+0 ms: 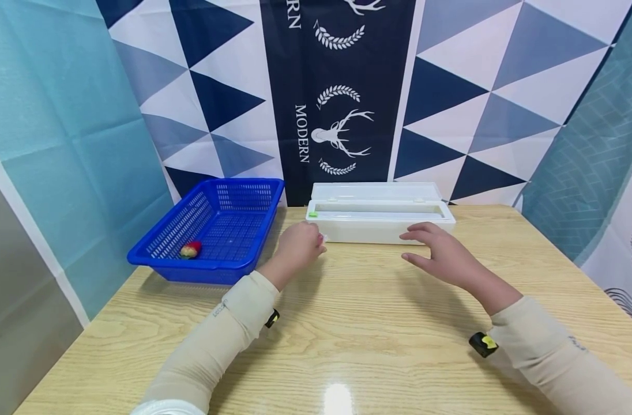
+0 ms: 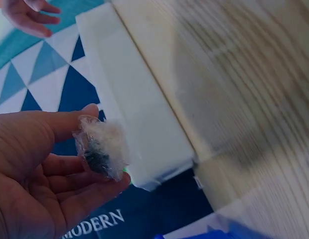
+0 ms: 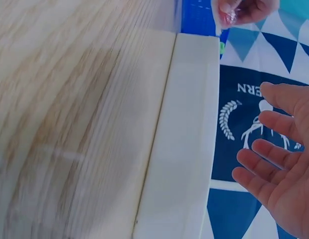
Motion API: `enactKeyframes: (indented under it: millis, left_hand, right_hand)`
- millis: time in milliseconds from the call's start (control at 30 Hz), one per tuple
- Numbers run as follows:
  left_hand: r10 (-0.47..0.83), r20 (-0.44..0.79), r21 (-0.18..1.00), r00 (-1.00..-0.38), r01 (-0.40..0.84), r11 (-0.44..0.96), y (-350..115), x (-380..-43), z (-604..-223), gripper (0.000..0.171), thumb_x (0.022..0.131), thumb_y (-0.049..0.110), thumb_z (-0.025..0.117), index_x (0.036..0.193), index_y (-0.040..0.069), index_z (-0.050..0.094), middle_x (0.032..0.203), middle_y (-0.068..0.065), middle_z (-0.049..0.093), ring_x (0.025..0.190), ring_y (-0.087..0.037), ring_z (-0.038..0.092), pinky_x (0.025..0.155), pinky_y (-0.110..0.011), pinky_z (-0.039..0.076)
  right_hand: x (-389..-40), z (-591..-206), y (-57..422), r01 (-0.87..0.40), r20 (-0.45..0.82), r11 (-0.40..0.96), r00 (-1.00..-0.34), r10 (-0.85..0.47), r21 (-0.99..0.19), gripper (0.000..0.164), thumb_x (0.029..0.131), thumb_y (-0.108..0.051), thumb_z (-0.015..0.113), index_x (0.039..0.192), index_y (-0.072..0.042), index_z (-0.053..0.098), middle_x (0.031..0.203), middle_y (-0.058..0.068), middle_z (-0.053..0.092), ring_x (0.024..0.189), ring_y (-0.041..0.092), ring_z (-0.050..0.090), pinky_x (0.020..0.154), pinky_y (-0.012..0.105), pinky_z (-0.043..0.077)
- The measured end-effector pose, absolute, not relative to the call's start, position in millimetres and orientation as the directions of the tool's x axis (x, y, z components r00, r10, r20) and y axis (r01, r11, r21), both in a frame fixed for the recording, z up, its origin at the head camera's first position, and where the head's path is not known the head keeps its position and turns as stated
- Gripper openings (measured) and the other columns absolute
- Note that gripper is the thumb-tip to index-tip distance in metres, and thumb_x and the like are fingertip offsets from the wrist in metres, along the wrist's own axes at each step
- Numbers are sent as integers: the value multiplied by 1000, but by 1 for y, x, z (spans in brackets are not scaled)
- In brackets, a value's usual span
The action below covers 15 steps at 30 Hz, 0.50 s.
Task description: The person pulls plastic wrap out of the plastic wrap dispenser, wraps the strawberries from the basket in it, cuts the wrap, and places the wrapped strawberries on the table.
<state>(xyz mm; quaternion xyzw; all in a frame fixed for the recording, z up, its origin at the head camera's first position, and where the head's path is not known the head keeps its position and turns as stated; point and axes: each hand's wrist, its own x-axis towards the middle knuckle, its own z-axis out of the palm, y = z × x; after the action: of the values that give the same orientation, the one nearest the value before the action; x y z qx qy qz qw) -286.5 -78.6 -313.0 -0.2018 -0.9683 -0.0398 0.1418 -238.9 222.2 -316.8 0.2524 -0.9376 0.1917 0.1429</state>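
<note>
My left hand (image 1: 297, 245) pinches a strawberry wrapped in crumpled cling film (image 2: 103, 148) between thumb and fingers. Through the clear film, dark green leaves show in the left wrist view, and a bit of red shows in the head view. This hand is at the left end of a white cling film dispenser (image 1: 368, 232), whose lid stands raised at the back. A small green slide cutter (image 1: 313, 214) sits at the dispenser's left end. Near the right end, my right hand (image 1: 443, 253) hovers with fingers spread and nothing in its grasp.
To the left stands a blue plastic basket (image 1: 202, 273) with one strawberry (image 1: 190, 249) near its front left corner. The wooden table (image 1: 347, 328) extends toward me. A patterned cloth (image 1: 342, 69) hangs right behind the dispenser.
</note>
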Motion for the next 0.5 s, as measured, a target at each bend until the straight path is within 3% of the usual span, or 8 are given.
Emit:
enactKeyframes:
  millis: [167,333,500]
  left_hand:
    - [334,192,-17,-923,337,941,-83,-301,-318,14,87,19,69,79,8,64,76,-4,63,69,-20,60,63,-37,53]
    - [247,52,-32,-967,246,969,-84,-315,-324,10,87,19,68,87,9,64,85,-4,64,73,-18,58,62,-37,53]
    - [153,36,-25,-988,152,988,-84,-328,-330,7,89,12,64,94,9,66,91,-7,67,81,-21,63,64,-38,55]
  right_hand:
    - [-242,-317,228,-510,338,811,-846,-412,-288,39,89,-16,71,123,1,63,132,26,49,121,45,48,98,59,41]
    - [-247,-320,231,-496,311,814,-859,-407,-304,40,90,-16,69,125,2,62,134,27,47,123,46,46,98,60,40]
    - [-252,-321,233,-500,303,809,-858,-415,-309,36,93,-14,66,124,3,61,134,29,46,122,48,46,98,60,39]
